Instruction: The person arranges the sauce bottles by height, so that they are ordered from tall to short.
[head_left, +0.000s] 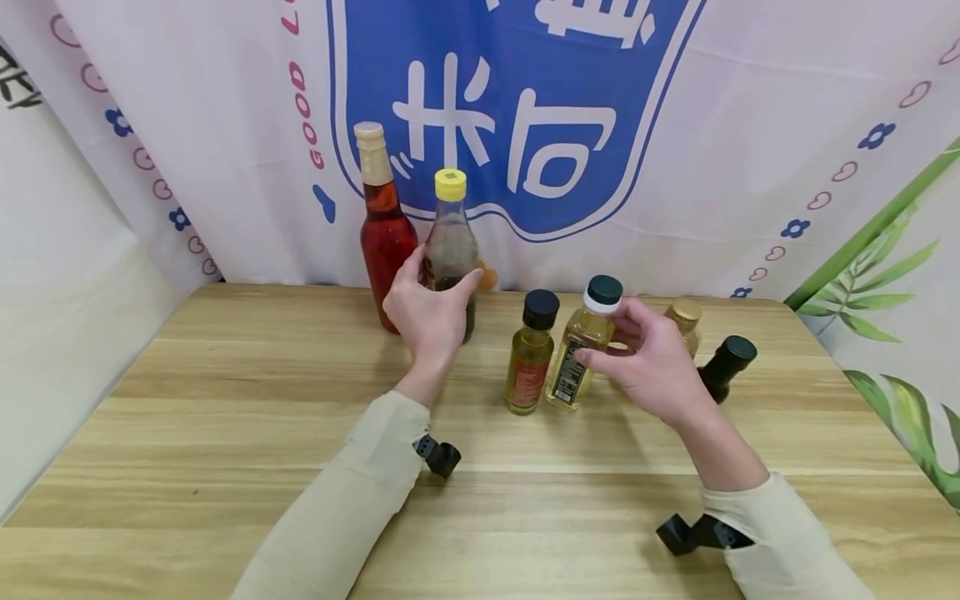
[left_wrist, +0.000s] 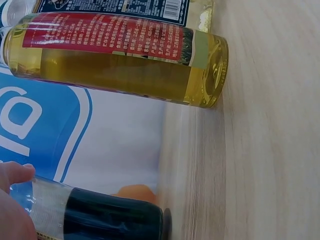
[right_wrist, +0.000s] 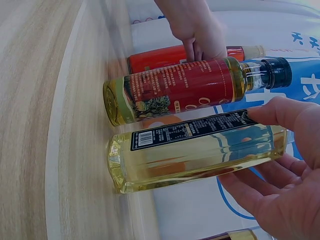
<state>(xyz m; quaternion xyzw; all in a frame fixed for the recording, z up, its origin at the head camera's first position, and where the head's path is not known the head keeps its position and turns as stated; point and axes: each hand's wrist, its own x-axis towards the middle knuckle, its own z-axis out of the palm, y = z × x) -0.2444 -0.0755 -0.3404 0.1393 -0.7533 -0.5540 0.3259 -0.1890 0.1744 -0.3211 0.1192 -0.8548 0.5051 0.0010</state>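
Observation:
My left hand (head_left: 429,312) grips a clear bottle with a yellow cap (head_left: 452,233) and dark liquid in its lower part. Thumb and fingers wrap its middle, and the bottle stands upright at the table's back. Just left of it is a tall bottle of red liquid (head_left: 382,237) with a cream-coloured neck. My right hand (head_left: 656,367) holds a squarish bottle of pale yellow oil (right_wrist: 200,155) under its dark green cap, thumb on the black label side. Beside that, to the left, a slim oil bottle with a red label (head_left: 529,367) and black cap stands untouched.
Behind my right hand are a gold-capped bottle (head_left: 684,317) and a dark bottle with a green cap (head_left: 726,367), both partly hidden. A white curtain with a blue emblem (head_left: 510,200) hangs along the back edge of the wooden table (head_left: 225,450).

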